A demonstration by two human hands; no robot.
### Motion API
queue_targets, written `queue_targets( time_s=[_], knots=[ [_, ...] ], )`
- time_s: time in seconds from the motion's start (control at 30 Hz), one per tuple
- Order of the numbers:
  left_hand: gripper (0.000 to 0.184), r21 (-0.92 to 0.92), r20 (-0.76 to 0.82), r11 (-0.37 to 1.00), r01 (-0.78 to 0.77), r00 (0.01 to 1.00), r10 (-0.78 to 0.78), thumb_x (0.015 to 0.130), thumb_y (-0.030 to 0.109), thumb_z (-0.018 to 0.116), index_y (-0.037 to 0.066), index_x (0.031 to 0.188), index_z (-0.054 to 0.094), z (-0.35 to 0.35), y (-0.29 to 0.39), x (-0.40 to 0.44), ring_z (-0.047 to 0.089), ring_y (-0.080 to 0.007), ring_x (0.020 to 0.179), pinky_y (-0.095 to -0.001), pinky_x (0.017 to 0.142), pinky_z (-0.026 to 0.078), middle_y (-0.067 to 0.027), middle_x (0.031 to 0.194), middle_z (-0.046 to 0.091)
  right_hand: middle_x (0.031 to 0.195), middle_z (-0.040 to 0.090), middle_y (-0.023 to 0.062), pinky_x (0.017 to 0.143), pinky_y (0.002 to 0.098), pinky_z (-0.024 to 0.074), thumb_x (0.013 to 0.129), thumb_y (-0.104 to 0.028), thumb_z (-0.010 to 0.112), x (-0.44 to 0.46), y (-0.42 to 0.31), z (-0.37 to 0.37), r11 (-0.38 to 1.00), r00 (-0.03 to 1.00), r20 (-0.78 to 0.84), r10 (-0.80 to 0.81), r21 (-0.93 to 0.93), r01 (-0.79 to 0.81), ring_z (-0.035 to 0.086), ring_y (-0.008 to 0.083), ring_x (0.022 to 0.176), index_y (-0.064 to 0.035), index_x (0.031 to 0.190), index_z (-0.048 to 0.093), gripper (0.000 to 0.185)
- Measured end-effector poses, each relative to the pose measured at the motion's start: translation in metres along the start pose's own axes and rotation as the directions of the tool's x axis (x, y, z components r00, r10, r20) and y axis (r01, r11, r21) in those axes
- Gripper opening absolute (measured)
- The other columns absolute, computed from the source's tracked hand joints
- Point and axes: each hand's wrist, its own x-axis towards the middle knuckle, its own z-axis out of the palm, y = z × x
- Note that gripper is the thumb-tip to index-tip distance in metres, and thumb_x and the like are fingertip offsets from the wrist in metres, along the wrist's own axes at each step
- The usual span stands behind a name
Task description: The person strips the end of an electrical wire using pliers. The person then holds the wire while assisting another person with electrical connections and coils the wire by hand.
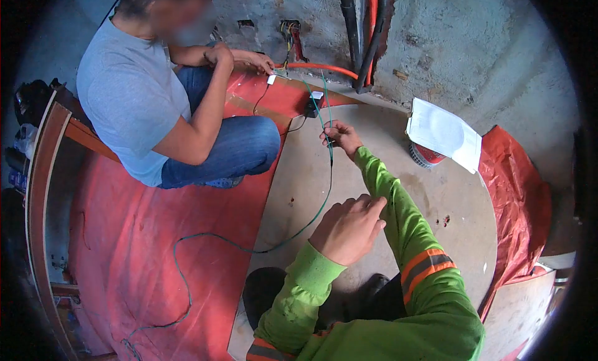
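Observation:
My right hand [342, 137] reaches forward, its fingers closed on a thin green cable [322, 206]. Above that hand the cable splits into two strands running up toward the wall; below, it loops across the board and the red sheet. Nearer to me, my left hand [349, 230] is raised with its back toward the camera and its fingers curled; whether anything is inside is hidden. Beyond my right hand, a small black box [314, 105] with a white label sits on the floor. Another person's hand [255, 62] is at the wires near a white plug-like piece [271, 79].
A person in a grey shirt [131, 99] squats at the left. Wires hang from a wall box [290, 29] beside orange and black conduits [374, 31]. White papers [442, 133] lie on a red bucket [425, 156]. Red sheeting [149, 230] flanks the board [461, 193].

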Motion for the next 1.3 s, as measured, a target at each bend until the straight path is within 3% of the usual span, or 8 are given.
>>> queue_targets(
  time_s=[0.23,0.53,1.3],
  knots=[
    [0.034,0.005,0.044,1.000,0.026,0.999,-0.027,0.087,0.017,0.057,0.002,0.117,0.049,-0.004,0.001,0.002,0.060,-0.0360,0.089,-0.0446,0.076,0.048,-0.0167,0.101,0.059,0.087,0.067,0.0054,0.066,0.0308,0.0519,0.092,-0.016,0.058,0.004,0.008,-0.010,1.000,1.000,-0.026,-0.009,-0.017,0.009,0.063,0.0150,0.071,-0.0076,0.102,0.057,0.013],
    [0.034,0.007,0.013,1.000,0.011,1.000,-0.011,0.087,0.017,0.057,0.003,0.117,0.050,-0.004,0.002,0.001,0.060,-0.0356,0.089,-0.0445,0.077,0.049,-0.0167,0.101,0.059,0.084,0.068,0.0046,0.059,0.0262,0.0477,0.091,-0.015,0.057,0.005,0.014,-0.015,0.993,0.992,-0.129,-0.013,-0.117,-0.002,0.060,0.0107,0.066,-0.0072,0.100,0.058,0.011],
    [0.033,0.011,0.033,1.000,0.017,0.999,-0.018,0.087,0.018,0.058,0.003,0.116,0.051,-0.002,0.001,0.002,0.060,-0.0352,0.090,-0.0442,0.077,0.049,-0.0166,0.101,0.060,0.083,0.067,0.0052,0.058,0.0264,0.0485,0.091,-0.015,0.059,0.003,0.013,-0.014,0.996,0.991,-0.130,-0.024,-0.090,0.012,0.060,0.0123,0.064,-0.0079,0.097,0.058,0.009]
  ],
)
